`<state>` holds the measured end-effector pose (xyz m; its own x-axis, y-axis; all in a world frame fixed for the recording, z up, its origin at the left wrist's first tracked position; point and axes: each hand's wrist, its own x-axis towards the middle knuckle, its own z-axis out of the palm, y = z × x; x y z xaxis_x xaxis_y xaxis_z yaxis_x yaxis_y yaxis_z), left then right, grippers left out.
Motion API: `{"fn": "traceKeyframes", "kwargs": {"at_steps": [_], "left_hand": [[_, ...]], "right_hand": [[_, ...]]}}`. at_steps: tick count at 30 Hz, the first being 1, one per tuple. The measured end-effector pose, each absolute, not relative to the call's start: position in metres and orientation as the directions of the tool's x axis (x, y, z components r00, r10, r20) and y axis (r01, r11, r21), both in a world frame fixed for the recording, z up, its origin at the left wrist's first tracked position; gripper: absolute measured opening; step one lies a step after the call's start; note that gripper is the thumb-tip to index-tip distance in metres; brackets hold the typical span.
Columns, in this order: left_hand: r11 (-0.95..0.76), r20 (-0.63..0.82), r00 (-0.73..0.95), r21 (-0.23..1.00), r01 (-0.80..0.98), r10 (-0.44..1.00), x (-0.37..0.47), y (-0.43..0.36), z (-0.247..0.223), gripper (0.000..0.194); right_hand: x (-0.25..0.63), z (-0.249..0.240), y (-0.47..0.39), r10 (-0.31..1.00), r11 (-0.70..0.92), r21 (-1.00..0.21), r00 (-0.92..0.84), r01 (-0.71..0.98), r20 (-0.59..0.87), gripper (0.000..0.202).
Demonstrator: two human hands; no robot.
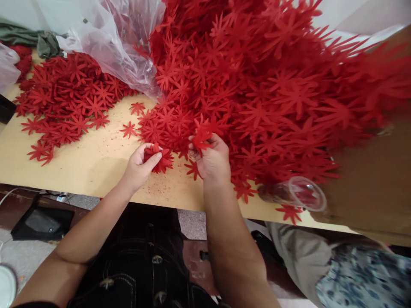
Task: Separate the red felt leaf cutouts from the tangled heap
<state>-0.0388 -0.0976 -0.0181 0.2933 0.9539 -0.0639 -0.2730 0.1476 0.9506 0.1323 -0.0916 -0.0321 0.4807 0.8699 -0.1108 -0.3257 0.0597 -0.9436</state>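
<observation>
Flower cutouts (162, 163), red and bunched, were pinched between the left hand's (138, 167) thumb and fingers. At its three o'clock, the right hand (214, 160) pinched a red piece (202, 139) in its fingertips. A large red heap (257, 98) spread at the right hand's one o'clock; a clear cup (306, 194) lay tipped towards four.
</observation>
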Motion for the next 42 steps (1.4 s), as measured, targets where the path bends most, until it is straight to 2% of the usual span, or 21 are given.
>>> {"fn": "traceKeyframes", "kwargs": {"at_steps": [9,14,20,28,37,40,42], "left_hand": [[0.135,-0.057,0.283,0.955,-0.265,0.957,-0.039,-0.098,-0.016,0.016],[0.135,-0.057,0.284,0.955,-0.264,0.957,-0.038,-0.097,-0.017,0.016],[0.136,-0.051,0.295,0.952,-0.276,0.954,-0.036,-0.098,-0.017,0.017],[0.113,-0.031,0.290,0.957,-0.269,0.956,-0.036,-0.098,-0.018,0.017],[0.125,-0.044,0.282,0.953,-0.275,0.958,-0.038,-0.098,-0.019,0.014],[0.145,-0.059,0.299,0.950,-0.276,0.952,-0.037,-0.098,-0.021,0.015],[0.179,-0.091,0.328,0.952,-0.250,0.940,-0.033,-0.096,-0.022,0.023]], "right_hand": [[0.134,-0.042,-0.083,0.799,0.147,-0.958,0.600,-0.245,-0.031,0.025],[0.136,-0.043,-0.084,0.835,0.183,-0.917,0.549,-0.355,-0.045,0.025],[0.139,-0.041,-0.087,0.908,0.089,-0.907,0.409,-0.411,-0.096,0.029],[0.132,-0.028,-0.085,0.842,0.087,-0.888,0.509,-0.451,-0.176,0.013],[0.129,-0.021,-0.083,0.761,0.034,-0.972,0.636,-0.231,-0.125,0.006],[0.127,-0.022,-0.084,0.772,0.069,-0.983,0.633,-0.172,-0.056,0.006],[0.126,-0.024,-0.084,0.799,0.117,-0.979,0.601,-0.167,-0.007,0.010]]}}
